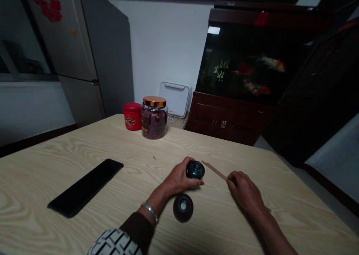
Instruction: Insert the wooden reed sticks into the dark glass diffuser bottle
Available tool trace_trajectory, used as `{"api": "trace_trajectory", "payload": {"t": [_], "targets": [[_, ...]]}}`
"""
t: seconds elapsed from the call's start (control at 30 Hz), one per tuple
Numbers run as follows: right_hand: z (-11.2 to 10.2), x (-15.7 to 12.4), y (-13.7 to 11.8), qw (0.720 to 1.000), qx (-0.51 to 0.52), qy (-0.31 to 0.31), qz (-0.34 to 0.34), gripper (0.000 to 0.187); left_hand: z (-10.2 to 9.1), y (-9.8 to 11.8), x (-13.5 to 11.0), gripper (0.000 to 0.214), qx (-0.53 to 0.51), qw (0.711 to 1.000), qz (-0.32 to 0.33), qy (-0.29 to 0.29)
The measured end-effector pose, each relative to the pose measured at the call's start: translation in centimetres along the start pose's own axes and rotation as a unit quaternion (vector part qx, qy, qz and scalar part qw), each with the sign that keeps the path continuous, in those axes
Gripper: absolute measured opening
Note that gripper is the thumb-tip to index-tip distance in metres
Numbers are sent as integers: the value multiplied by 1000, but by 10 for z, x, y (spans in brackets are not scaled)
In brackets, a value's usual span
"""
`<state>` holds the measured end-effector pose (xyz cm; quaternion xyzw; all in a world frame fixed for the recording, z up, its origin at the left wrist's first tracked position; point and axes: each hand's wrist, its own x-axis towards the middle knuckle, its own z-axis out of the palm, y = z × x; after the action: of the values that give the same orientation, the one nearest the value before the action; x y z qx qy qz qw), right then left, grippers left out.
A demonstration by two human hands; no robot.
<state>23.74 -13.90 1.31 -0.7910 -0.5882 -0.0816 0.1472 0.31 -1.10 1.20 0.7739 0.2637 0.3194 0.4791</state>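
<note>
My left hand (179, 178), a silver bangle at its wrist, is closed around a small glossy dark round pot (195, 169) just above or on the table; I cannot tell which. Right below that hand lies a dark round piece (183, 212) with a pale spot at its centre. Thin brown sticks (215, 169) are pinched between the thumb and fingers of my right hand (245, 190). They point up and left, their tips close to the pot but apart from it. The other end of a stick shows past my right wrist.
A black phone-like slab (86, 187) lies on the wooden table (134, 229) at left. Toward the far edge stand a red canister (132, 116) and a copper-lidded jar (154, 122) of dark red contents. A brown scrap (154, 157) lies mid-table. Beyond is a fish tank (246, 64).
</note>
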Motion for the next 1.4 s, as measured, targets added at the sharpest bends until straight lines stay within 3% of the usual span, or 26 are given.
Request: {"api": "trace_trajectory", "payload": {"t": [0.3, 0.37, 0.53, 0.8, 1.0, 1.1, 1.2, 1.27, 1.33, 1.4], "targets": [[6, 2, 13, 999, -10, -13, 31, 22, 1, 0, 0, 66, 0, 1000, 2, 0], [0, -1, 21, 998, -20, -47, 44, 29, 0, 0, 0, 67, -1, 1000, 0, 0], [-10, -6, 21, 986, -49, -128, 98, 21, -1, 0, -1, 71, 1, 1000, -1, 1], [8, 18, -31, 995, -4, -87, 55, 20, 0, -2, 0, 73, 2, 1000, 1, 6], [16, 25, -20, 991, 70, -80, 77, 22, 0, -2, 0, 72, 4, 1000, -4, 3], [21, 26, -8, 983, 155, -61, 80, 25, 0, -2, 0, 71, 5, 1000, -1, 4], [21, 28, -1, 948, 304, -28, 87, 30, 0, -3, 0, 71, 2, 1000, 2, 5], [15, 28, -2, 901, 418, -2, 114, 30, 0, -3, 0, 71, 0, 1000, 5, 5], [5, 28, -8, 820, 551, 31, 153, 27, -1, -4, 0, 71, -4, 1000, 6, 3], [-7, 28, -19, 710, 678, 66, 179, 29, -1, -3, 0, 71, -6, 1000, 4, 4]]}}
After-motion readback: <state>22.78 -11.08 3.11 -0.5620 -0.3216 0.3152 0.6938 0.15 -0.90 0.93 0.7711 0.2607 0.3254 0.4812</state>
